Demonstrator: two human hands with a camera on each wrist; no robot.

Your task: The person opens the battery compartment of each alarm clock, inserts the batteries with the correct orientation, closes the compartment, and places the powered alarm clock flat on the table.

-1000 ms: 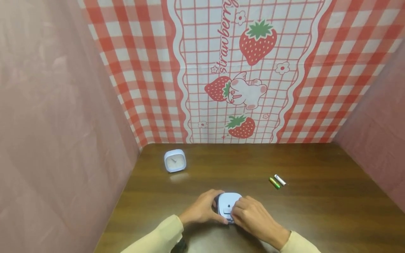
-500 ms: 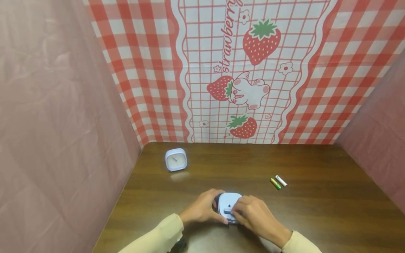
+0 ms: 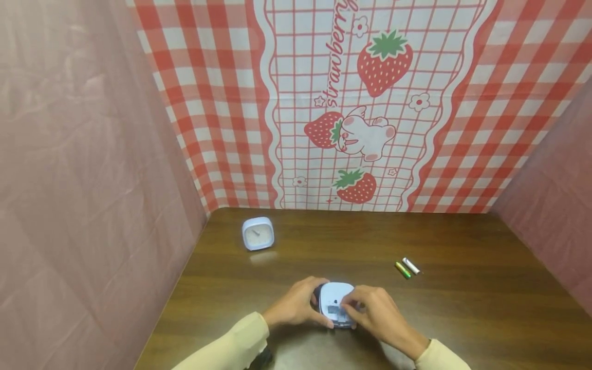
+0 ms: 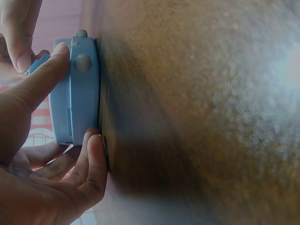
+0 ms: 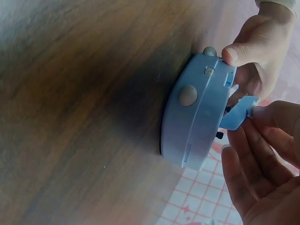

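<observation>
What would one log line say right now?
left hand: grips blue case | right hand: pinches blue cover | cover: tilted out from case's back | green battery, white battery: on table

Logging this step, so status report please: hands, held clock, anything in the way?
Left hand gripping blue clock, back up. Right hand pinching blue cover at its back. Two batteries lying beyond right hand; no obstruction seen.

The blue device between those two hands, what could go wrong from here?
The right hand pinches the small blue cover by its edge, so it might slip free and drop. The left hand grips the blue device at one side; if that hold loosens, the device could shift. The green battery and white battery lie loose on the table, so a bump might set them rolling.
</observation>
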